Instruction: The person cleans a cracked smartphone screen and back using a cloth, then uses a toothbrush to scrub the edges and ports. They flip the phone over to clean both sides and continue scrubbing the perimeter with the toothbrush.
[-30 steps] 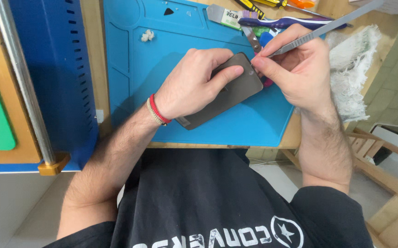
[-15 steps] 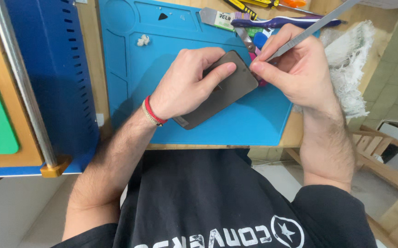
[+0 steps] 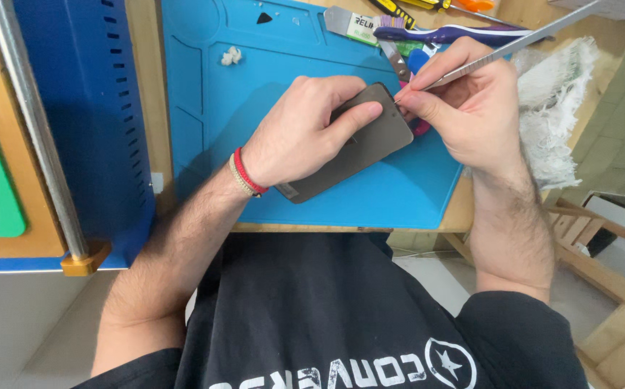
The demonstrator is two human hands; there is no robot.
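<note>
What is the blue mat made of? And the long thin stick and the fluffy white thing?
Mat: probably soft silicone or rubber, matte, with moulded grooves. Stick in the right hand: metal, smooth grey sheen. White thing: cloth, frayed threads.

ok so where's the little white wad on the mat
In the head view the white wad lies on the blue mat near its far left corner, apart from the left hand and the phone.

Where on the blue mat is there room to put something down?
Bare mat lies left of the left hand, below the small white lump. Another strip runs under the phone. The top right is crowded with tools around the right hand.
</note>
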